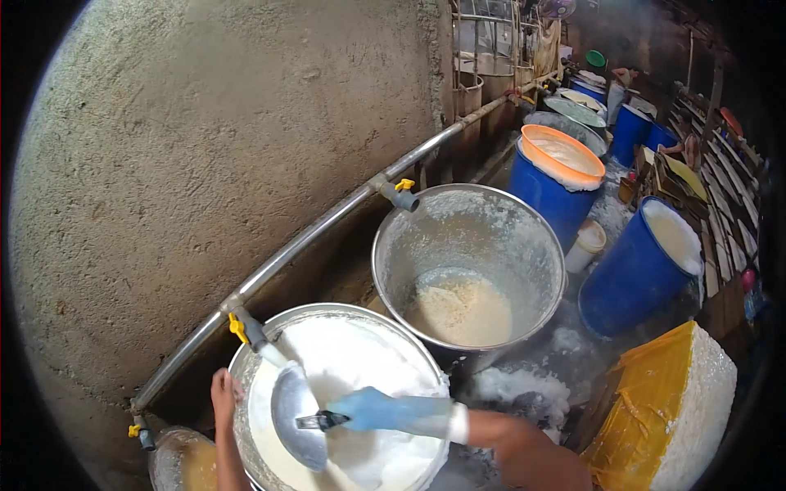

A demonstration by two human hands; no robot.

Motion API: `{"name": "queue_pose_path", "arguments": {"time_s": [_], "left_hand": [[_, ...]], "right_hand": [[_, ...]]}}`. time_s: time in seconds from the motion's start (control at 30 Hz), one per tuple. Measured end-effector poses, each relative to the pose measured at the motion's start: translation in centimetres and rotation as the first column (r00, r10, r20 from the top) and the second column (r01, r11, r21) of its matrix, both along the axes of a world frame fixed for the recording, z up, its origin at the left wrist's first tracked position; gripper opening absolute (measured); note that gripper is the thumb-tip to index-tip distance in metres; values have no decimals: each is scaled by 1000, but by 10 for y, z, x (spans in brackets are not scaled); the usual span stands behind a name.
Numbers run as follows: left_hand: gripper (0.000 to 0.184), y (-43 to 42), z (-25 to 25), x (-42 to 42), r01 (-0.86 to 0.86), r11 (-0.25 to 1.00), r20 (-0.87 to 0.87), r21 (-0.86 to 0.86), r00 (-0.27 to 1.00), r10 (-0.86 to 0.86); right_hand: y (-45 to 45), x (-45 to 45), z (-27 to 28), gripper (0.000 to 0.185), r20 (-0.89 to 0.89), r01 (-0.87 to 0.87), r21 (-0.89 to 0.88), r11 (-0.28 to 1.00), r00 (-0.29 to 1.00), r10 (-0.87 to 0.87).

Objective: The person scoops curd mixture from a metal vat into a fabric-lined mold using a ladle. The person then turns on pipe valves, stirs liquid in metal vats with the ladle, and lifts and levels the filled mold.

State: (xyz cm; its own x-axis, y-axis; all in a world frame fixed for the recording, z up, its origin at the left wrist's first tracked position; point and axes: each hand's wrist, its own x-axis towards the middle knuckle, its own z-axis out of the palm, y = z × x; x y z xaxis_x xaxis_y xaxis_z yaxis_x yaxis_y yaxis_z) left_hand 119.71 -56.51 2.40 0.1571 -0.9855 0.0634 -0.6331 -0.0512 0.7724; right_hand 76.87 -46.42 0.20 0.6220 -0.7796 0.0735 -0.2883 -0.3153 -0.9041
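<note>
My right hand (pixel 368 409), in a light blue glove, is closed round the dark handle of a metal scoop (pixel 296 413). The scoop is tilted over a large metal vat (pixel 409 335) filled with white foam and pale liquid. Just above the scoop, a pipe outlet with a yellow-handled valve (pixel 246 327) lets pale liquid run down beside its upper edge. My left hand (pixel 226 397) is bare, at the left rim of the vat; its fingers are curled and partly smeared, so I cannot make out their grip.
A second metal vat (pixel 528 327) with pale residue stands behind. Blue barrels (pixel 634 274), one under an orange basin (pixel 600 170), line the right. A yellow-covered block (pixel 647 401) is at lower right. A metal pipe (pixel 327 217) follows the wall. Another person (pixel 616 94) stands far back.
</note>
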Motion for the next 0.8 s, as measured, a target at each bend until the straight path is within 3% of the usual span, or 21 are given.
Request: {"name": "queue_pose_path", "arguments": {"time_s": [0.07,0.13,0.17,0.27,0.37,0.47,0.53,0.7,0.8], "left_hand": [[38,82,5,-1,-94,993,-118,78,988,103],[37,159,-2,18,-79,993,-95,88,992,88],[36,198,-8,27,-152,982,-146,114,975,168],[36,298,-28,43,-340,918,-241,204,892,384],[36,362,-54,41,-407,854,-259,323,830,494],[36,414,-80,44,-402,808,-261,430,802,538],[36,448,-99,49,-378,781,-267,498,790,552],[36,530,-156,67,-284,714,-290,641,771,567],[36,575,-194,84,-213,676,-311,705,764,566]], "right_hand": [[-30,47,-25,10,37,-30,-101,994,999,34],[-57,78,-44,11,82,-32,-88,996,996,39],[-68,89,-51,13,104,-26,-71,997,994,33],[-116,125,-107,21,303,36,219,975,947,-103],[-146,90,-134,28,27,281,52,958,959,-283],[-138,49,-131,33,-413,452,-173,875,773,-481],[-121,26,-132,35,-465,538,-160,827,698,-544],[-18,-16,-75,37,-596,649,-108,753,564,-572],[45,-26,-81,35,-516,701,-166,694,538,-667]]}}
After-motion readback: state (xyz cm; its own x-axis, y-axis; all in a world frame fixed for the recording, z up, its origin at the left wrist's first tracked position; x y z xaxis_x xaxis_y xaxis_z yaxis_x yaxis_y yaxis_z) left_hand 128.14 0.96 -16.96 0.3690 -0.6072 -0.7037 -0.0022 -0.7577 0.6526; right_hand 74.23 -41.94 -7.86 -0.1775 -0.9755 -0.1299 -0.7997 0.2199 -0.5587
